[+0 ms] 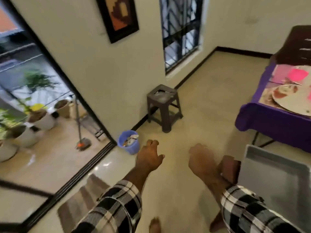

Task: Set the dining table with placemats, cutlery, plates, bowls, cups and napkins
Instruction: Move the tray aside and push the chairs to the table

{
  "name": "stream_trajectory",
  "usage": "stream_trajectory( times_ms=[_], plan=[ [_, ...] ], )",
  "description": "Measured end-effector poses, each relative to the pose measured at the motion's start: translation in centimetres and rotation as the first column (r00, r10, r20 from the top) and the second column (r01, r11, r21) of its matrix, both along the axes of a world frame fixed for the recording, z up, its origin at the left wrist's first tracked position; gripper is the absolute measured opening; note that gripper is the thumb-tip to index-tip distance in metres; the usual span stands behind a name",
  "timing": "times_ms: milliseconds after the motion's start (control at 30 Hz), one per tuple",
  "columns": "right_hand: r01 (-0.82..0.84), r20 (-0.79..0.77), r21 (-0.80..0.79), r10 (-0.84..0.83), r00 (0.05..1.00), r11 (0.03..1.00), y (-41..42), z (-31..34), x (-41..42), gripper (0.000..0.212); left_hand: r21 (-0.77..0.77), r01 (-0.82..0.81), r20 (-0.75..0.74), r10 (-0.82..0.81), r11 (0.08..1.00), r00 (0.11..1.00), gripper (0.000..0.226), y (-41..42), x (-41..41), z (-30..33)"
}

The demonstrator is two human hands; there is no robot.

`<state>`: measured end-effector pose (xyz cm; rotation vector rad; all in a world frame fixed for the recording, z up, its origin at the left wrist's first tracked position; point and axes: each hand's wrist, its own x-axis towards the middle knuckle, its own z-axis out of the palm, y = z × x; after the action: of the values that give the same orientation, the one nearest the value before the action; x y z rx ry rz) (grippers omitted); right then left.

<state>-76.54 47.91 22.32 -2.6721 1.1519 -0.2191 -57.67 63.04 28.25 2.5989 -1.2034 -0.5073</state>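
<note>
Both hands, left hand (pixel 149 158) and right hand (pixel 202 161), hang loose and empty while the purple-clothed surface (pixel 269 121) already holds placemats (pixel 267 96), a plate (pixel 292 101) and a pink napkin (pixel 297 74); more seems left.

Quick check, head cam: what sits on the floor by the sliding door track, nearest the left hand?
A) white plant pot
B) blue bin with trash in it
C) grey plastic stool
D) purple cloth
B: the blue bin, with scraps inside, stands on the floor beside the door track just ahead of the left hand; the grey stool stands farther back by the wall.
</note>
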Motion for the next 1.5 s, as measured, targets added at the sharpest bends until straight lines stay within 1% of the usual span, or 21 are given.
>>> stream_trajectory(
  times_ms=[133,233,300,433,467,533,567,633,667,700,767,800,867,967,1033,1133,1200,1233,1367,1433,1500],
  plan=[
    [0.234,-0.036,0.018,-0.233,0.972,0.972,-3.3,0.6,-0.8,0.022,0.032,0.205,-0.001,-0.205,0.978,0.979,0.063,-8.6,2.4,-0.5],
    [0.396,-0.080,0.008,-0.394,0.915,0.918,-5.5,0.9,-2.8,0.018,0.049,0.393,0.003,-0.394,0.918,0.919,0.062,-15.4,1.9,-0.8],
    [0.445,-0.106,0.049,-0.439,0.892,0.894,-7.0,0.7,-3.9,0.019,0.062,0.475,-0.003,-0.476,0.878,0.880,0.061,-18.9,1.3,-1.2],
    [0.625,-0.225,0.182,-0.587,0.778,0.759,-12.7,-0.7,-6.3,0.041,0.082,0.616,-0.014,-0.617,0.783,0.787,0.063,-28.1,-1.7,-2.8],
    [0.646,-0.226,0.196,-0.607,0.762,0.738,-13.8,-0.7,-6.8,0.042,0.077,0.633,-0.023,-0.634,0.770,0.773,0.063,-29.8,-2.5,-3.1],
    [0.674,-0.190,0.159,-0.647,0.738,0.722,-15.4,-0.9,-8.5,0.036,0.071,0.690,-0.041,-0.689,0.720,0.723,0.064,-33.0,-4.5,-3.8],
    [0.691,-0.173,0.144,-0.669,0.723,0.709,-15.7,-0.6,-9.4,0.039,0.066,0.720,-0.054,-0.718,0.691,0.694,0.064,-34.1,-5.6,-4.4],
    [0.725,-0.124,0.131,-0.714,0.689,0.677,-16.0,0.4,-10.7,0.062,0.059,0.768,-0.073,-0.765,0.637,0.640,0.064,-35.7,-7.4,-5.2],
    [0.743,-0.095,0.120,-0.737,0.669,0.659,-15.9,0.5,-11.7,0.066,0.057,0.790,-0.085,-0.785,0.611,0.614,0.064,-36.2,-8.6,-5.7],
    [0.758,-0.089,0.093,-0.753,0.652,0.646,-15.8,0.2,-12.6,0.059,0.048,0.805,-0.097,-0.800,0.591,0.592,0.064,-36.6,-9.6,-6.1],
    [0.804,-0.143,0.066,-0.792,0.594,0.591,-14.7,-0.3,-15.2,0.036,0.029,0.839,-0.143,-0.829,0.543,0.541,0.063,-36.6,-12.3,-6.8],
    [0.821,-0.162,0.063,-0.806,0.570,0.568,-14.2,-0.5,-16.2,0.032,0.021,0.853,-0.154,-0.842,0.521,0.518,0.063,-36.4,-13.4,-7.0],
    [0.842,-0.189,0.063,-0.822,0.537,0.536,-12.5,-0.4,-18.3,0.029,-0.002,0.870,-0.172,-0.857,0.494,0.486,0.063,-35.3,-15.5,-7.3],
    [0.832,-0.191,0.047,-0.812,0.551,0.553,-9.8,0.4,-21.6,0.026,-0.025,0.876,-0.205,-0.860,0.483,0.468,0.062,-32.6,-18.1,-7.7],
    [0.827,-0.211,0.079,-0.802,0.560,0.557,-8.7,1.0,-24.1,0.028,-0.011,0.872,-0.215,-0.852,0.490,0.477,0.063,-30.9,-19.9,-7.9],
    [0.807,-0.234,0.150,-0.772,0.591,0.572,-7.3,1.4,-28.2,0.028,0.014,0.851,-0.190,-0.834,0.525,0.518,0.063,-28.5,-22.8,-8.0],
    [0.763,-0.256,0.209,-0.719,0.646,0.611,-5.9,1.5,-31.3,0.026,0.016,0.835,-0.143,-0.826,0.549,0.546,0.063,-26.2,-25.7,-7.7],
    [0.735,-0.267,0.240,-0.685,0.678,0.634,-4.9,1.6,-33.1,0.025,0.001,0.821,-0.149,-0.812,0.570,0.564,0.063,-24.5,-27.6,-7.5],
    [0.604,-0.345,0.310,-0.506,0.791,0.734,-0.2,1.5,-40.2,0.024,-0.018,0.779,-0.204,-0.765,0.627,0.611,0.061,-16.3,-35.5,-6.7],
    [0.558,-0.400,0.311,-0.427,0.811,0.770,2.6,1.3,-44.2,0.025,0.000,0.779,-0.261,-0.752,0.627,0.605,0.053,-11.9,-39.2,-6.4],
    [0.551,-0.401,0.287,-0.425,0.812,0.783,5.1,1.3,-47.5,0.032,0.000,0.776,-0.330,-0.732,0.631,0.596,0.043,-7.9,-41.9,-6.2]
  ],
)
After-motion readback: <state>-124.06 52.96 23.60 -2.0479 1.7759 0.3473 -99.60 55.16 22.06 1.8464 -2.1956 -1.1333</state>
